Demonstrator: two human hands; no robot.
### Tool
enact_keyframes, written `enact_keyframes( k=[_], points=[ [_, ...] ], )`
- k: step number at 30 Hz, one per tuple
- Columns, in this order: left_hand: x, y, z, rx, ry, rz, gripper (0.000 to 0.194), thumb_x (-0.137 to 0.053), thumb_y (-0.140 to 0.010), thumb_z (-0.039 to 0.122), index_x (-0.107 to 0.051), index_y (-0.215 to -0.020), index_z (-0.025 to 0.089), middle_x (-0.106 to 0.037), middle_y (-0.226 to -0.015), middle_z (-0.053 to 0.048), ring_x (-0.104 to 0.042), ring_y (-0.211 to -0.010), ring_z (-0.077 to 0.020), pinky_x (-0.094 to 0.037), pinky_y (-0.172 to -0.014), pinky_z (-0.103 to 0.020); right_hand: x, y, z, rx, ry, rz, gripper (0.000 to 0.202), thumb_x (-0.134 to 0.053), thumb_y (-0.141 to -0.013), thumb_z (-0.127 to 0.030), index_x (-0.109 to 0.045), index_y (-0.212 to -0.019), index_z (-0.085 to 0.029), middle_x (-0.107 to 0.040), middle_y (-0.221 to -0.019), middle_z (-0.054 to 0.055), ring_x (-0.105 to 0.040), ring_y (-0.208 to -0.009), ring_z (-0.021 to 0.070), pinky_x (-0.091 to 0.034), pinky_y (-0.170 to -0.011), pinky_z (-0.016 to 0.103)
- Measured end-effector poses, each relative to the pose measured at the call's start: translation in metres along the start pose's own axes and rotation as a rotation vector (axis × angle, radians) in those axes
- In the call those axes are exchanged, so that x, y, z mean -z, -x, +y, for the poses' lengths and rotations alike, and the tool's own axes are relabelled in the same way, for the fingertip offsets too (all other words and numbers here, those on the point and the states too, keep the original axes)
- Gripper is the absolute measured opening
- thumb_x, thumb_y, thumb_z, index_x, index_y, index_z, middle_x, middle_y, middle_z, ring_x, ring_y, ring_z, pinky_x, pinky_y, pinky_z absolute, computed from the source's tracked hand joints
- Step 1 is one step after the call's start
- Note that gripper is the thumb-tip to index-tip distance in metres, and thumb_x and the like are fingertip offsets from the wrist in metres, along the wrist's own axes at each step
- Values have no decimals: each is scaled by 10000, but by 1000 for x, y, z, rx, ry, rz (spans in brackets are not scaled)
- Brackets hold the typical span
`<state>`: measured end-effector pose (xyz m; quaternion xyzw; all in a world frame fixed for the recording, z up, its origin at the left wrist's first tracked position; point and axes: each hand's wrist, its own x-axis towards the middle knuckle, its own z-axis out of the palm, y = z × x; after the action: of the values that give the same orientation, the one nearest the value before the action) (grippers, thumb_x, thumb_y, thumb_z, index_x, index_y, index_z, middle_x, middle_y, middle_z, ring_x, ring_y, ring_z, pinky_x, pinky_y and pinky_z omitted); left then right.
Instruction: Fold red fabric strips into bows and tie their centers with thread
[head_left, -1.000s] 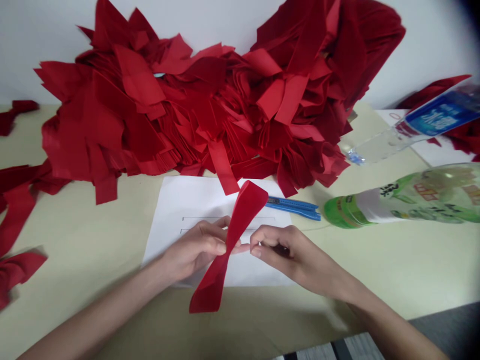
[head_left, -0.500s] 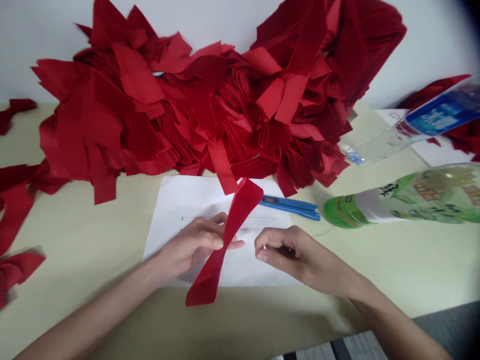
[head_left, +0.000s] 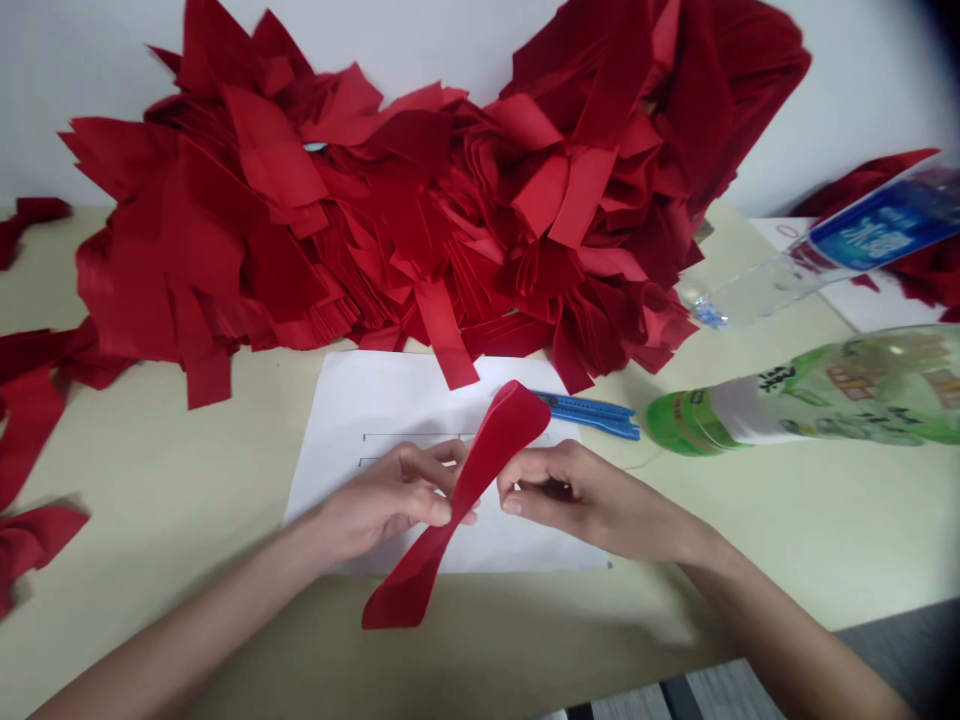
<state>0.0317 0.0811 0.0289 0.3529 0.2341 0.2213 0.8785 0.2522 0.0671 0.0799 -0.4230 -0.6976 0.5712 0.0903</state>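
Note:
My left hand (head_left: 409, 500) pinches a red fabric strip (head_left: 484, 460) at its narrowed middle, thumb in front. The strip slants over a white sheet of paper (head_left: 337, 400); its upper end loops over and its lower end flares out. Close by on the right, my right hand (head_left: 566, 495) has its thumb and fingertips together in a pinch. Whatever is between them, if anything, is too small to make out. A gap separates its fingertips from the strip. A blue utility knife (head_left: 596, 415) lies beyond the right hand, at the paper's edge.
A large heap of red strips (head_left: 390, 210) stretches along the wall at the back. Loose red strips (head_left: 45, 540) lie at the left. On the right lie a green-labelled bottle (head_left: 825, 395) and a clear bottle with a blue label (head_left: 885, 235). The paper bears thin printed lines.
The red strip has shifted slightly towards me, and its upper loop has swung right. My right hand has moved a little left, nearer the strip, still pinched.

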Motion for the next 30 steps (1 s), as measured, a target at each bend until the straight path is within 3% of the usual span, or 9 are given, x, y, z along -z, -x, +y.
enact_keyframes(
  k=[5, 9, 12, 15, 18, 24, 27, 30],
  points=[
    [0, 0, 0, 21, -21, 3, 235, -647, -572, 132, -771, -763, 190, -566, -692, -1, -479, -663, -112, -366, -626, -227, 1, 1, 2, -65, 50, -57, 194, -466, -907, -304, -577, -830, -164, -463, -644, -38, -387, -569, 77, -308, -517, 208],
    [1, 0, -2, 8, -2, 18, 252, -630, -578, 128, -773, -778, 183, -540, -585, 10, -466, -619, -113, -381, -679, -243, -4, -4, -2, -24, -54, -52, 197, -555, -862, -337, -558, -988, -186, -602, -886, 4, -535, -796, 114, -406, -697, 232],
    [3, 0, -2, -8, 8, 44, 234, -627, -586, 145, -769, -771, 167, -558, -603, 3, -461, -599, -108, -389, -689, -246, -12, -11, -6, -59, -182, -60, 286, -629, -806, -364, -539, -1018, -195, -589, -764, -29, -520, -681, 99, -384, -598, 214],
    [4, 0, -1, -20, 18, 56, 208, -630, -585, 148, -761, -746, 155, -578, -637, -5, -465, -606, -103, -392, -674, -234, -17, -14, -7, -90, -203, 25, 280, -595, -834, -356, -563, -1070, -208, -378, -543, -92, -340, -499, 66, -256, -470, 206],
    [3, 0, -2, -19, 36, 61, 179, -631, -581, 136, -752, -711, 152, -581, -638, -1, -461, -602, -96, -403, -677, -227, -20, -13, -6, -96, -153, 112, 234, -567, -858, -291, -595, -1073, -204, -249, -521, -96, -222, -488, 64, -195, -458, 219],
    [4, -1, -5, -6, 29, 121, 168, -614, -599, 113, -744, -699, 149, -600, -698, -17, -512, -670, -118, -411, -676, -233, -26, -14, -7, -117, -173, 227, 169, -621, -813, -277, -634, -933, -159, -266, -498, -98, -213, -477, 56, -178, -445, 221],
    [2, -2, -5, -28, 40, 138, 159, -616, -597, 121, -739, -698, 129, -583, -683, -18, -517, -691, -122, -402, -643, -214, -27, -15, -9, -68, -190, 313, 157, -584, -838, -280, -657, -795, -148, -327, -511, -77, -237, -476, 52, -186, -439, 220],
    [1, -3, -5, -55, 109, 206, 121, -625, -606, 149, -723, -669, 119, -595, -728, -22, -529, -718, -120, -420, -684, -205, -25, -12, -13, -28, -186, 403, 181, -573, -844, -290, -641, -747, -153, -295, -505, -76, -237, -469, 54, -185, -432, 218]
  ],
)
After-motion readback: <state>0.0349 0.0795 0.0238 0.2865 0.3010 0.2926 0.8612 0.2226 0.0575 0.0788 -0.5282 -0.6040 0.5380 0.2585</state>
